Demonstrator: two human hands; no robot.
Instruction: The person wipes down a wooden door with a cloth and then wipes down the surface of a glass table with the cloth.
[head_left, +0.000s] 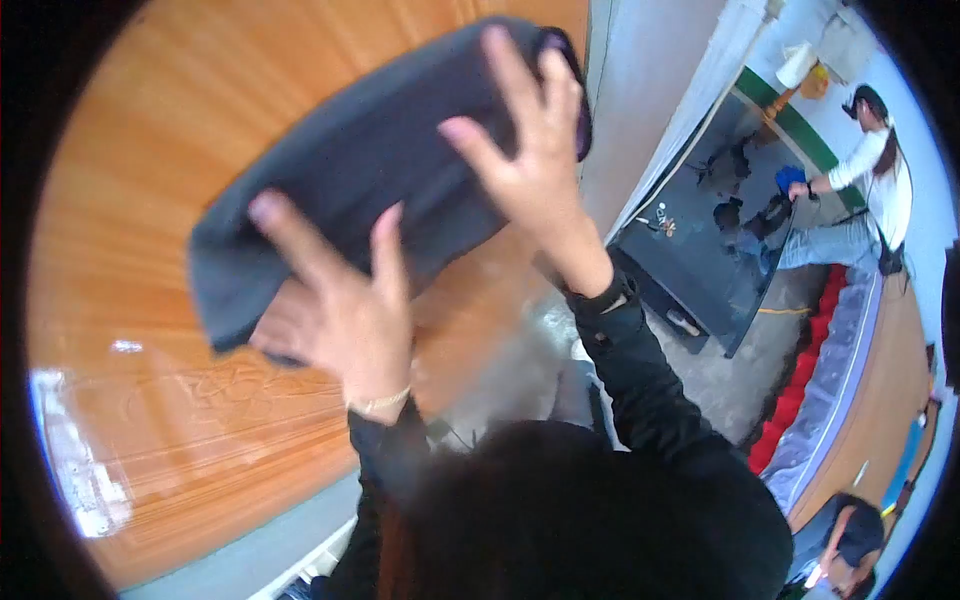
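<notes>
Handle the dark cloth (pixel 350 160) evenly, with both hands

Held up at eleven o'clock, slanting from eight to two, in front of an orange wooden panel (pixel 110 250). Touching the panel or just apart from it: cannot tell.

With the left hand (pixel 345 315), grasping at the cloth's seven o'clock edge: index finger and thumb spread wide over the face, other fingers bent in at the lower edge. With the right hand (pixel 540 185), grasping near the two o'clock end: index finger and thumb wide again, other fingers reaching round the end, partly hidden. Cannot tell how firmly pinched.

To handle well, pull equally at the eight and two o'clock ends. Press flat with thumbs and index fingers rather than bunching. Smooth creases outward, and watch for sagging along the five o'clock edge. Support from beneath with the bent fingers.

Well apart at two o'clock, see a dark table (pixel 690 275) and, beside it, a person in a white top (pixel 890 200).
</notes>
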